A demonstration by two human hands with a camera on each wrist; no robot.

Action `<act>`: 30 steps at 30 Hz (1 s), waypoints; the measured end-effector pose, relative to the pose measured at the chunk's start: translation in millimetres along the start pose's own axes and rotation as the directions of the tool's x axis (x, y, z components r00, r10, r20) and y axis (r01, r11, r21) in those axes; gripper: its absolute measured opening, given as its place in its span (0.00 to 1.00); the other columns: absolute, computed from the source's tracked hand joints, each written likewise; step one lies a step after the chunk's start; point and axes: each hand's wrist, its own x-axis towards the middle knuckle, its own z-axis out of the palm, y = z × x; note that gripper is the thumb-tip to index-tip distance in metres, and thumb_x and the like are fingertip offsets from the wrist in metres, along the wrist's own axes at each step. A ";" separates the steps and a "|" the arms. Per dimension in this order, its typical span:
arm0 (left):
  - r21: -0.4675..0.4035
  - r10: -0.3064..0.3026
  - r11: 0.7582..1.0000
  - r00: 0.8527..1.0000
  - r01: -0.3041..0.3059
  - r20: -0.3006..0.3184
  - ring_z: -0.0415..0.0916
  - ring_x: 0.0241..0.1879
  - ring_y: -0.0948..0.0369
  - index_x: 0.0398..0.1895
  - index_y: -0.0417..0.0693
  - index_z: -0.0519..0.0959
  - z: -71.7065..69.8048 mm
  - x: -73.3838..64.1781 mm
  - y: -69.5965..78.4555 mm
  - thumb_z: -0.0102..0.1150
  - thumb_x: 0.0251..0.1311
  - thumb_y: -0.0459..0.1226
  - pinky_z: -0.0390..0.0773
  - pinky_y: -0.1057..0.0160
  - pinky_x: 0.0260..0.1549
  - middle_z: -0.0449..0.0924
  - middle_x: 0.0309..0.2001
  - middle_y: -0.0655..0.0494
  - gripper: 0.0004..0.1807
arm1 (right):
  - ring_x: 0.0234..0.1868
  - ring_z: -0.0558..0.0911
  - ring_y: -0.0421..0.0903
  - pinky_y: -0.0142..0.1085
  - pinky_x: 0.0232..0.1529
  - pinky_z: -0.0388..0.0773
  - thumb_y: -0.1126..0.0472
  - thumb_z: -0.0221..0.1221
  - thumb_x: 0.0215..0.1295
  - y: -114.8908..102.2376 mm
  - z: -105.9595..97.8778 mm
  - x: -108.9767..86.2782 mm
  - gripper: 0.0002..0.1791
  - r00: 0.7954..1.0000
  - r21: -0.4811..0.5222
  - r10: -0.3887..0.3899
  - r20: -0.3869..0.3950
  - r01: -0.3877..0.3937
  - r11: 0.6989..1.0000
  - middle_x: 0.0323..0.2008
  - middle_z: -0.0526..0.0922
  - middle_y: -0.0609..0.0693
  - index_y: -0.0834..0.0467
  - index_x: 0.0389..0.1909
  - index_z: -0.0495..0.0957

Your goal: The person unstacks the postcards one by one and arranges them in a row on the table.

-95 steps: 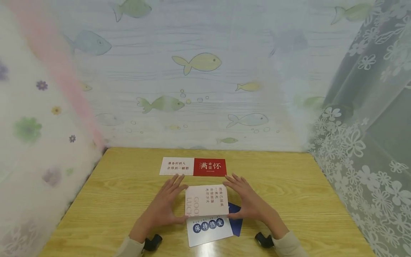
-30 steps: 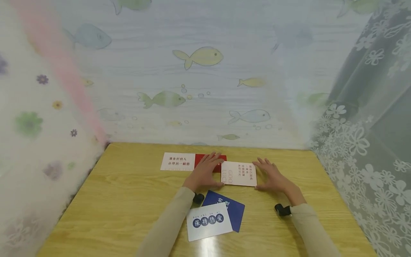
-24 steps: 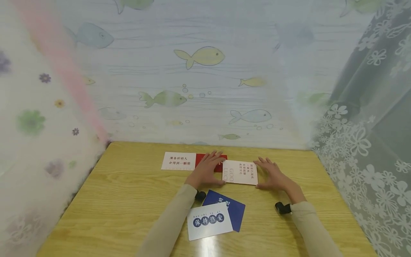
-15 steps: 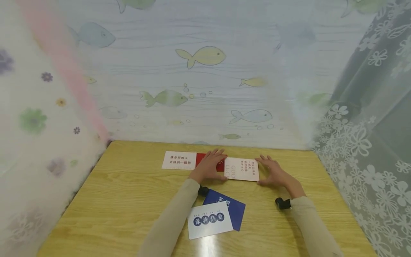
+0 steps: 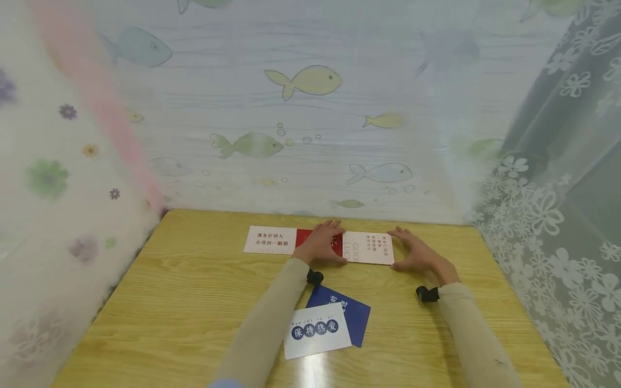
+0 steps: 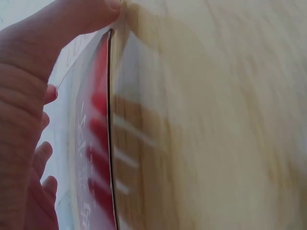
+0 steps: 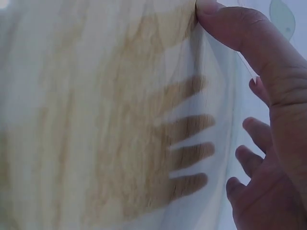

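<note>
Hanging at the far left, 1 white drape printed with soft flowers borders a glossy, yellow wood-grain table that bears 5 thin rectangular cards. 3 form a row: leftmost is a white card with red characters, in 2 lines; edge to edge with it lies a red card, partly hidden by the left hand. That hand pinches the left corners of a pale pink rectangular card, thumb on the near side. Closer to the wearer, a white card with 4 dark blue discs overlaps a dark blue card. The pale pink card sits at the red card's right end, showing faint GOO and LUC lettering and columns of small characters; whether it rests flat, I cannot tell. The right hand pinches its right corners. Rightmost hangs 1 sheer grey curtain with white lace flowers.
</note>
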 end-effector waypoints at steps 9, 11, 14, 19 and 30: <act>-0.025 -0.040 0.999 0.999 0.041 0.029 0.47 0.80 0.48 0.74 0.51 0.69 1.2 8.7 9.5 0.76 0.48 0.57 0.46 0.46 0.80 0.57 0.80 0.49 0.50 | 0.78 0.40 0.74 0.73 0.73 0.41 0.55 0.76 0.52 6.8 -11.0 -0.1 0.54 0.999 0.071 0.013 0.043 -0.016 0.997 0.79 0.45 0.70 0.58 0.78 0.59; -0.034 -0.054 0.998 0.997 0.056 0.046 0.46 0.81 0.49 0.75 0.52 0.69 -0.4 8.8 10.9 0.76 0.49 0.57 0.45 0.47 0.80 0.56 0.80 0.50 0.50 | 0.78 0.40 0.74 0.74 0.72 0.41 0.55 0.76 0.53 7.0 -12.4 0.8 0.53 0.998 0.072 0.017 0.054 -0.020 0.997 0.79 0.45 0.70 0.58 0.78 0.59; -0.061 -0.064 0.996 0.996 0.068 0.070 0.44 0.81 0.50 0.76 0.52 0.67 -4.1 8.3 11.6 0.75 0.50 0.56 0.44 0.49 0.80 0.54 0.80 0.50 0.49 | 0.78 0.39 0.74 0.75 0.72 0.41 0.55 0.76 0.53 6.7 -13.9 3.0 0.53 0.998 0.085 0.015 0.067 -0.021 0.996 0.79 0.44 0.70 0.58 0.78 0.59; -0.082 -0.058 0.994 0.994 0.065 0.092 0.44 0.81 0.50 0.77 0.52 0.65 -4.9 9.0 7.6 0.74 0.52 0.56 0.43 0.49 0.80 0.53 0.81 0.51 0.49 | 0.78 0.36 0.73 0.75 0.72 0.39 0.56 0.76 0.54 6.4 -15.8 6.0 0.54 0.996 0.118 0.007 0.088 -0.018 0.993 0.79 0.42 0.70 0.60 0.78 0.58; -0.066 -0.069 0.995 0.992 0.077 0.108 0.44 0.81 0.51 0.78 0.54 0.64 -0.9 12.0 -2.3 0.72 0.53 0.58 0.43 0.51 0.80 0.53 0.81 0.52 0.50 | 0.78 0.30 0.72 0.75 0.72 0.33 0.56 0.73 0.58 7.3 -14.7 11.5 0.54 0.989 0.125 0.005 0.146 -0.023 0.992 0.80 0.35 0.70 0.61 0.80 0.53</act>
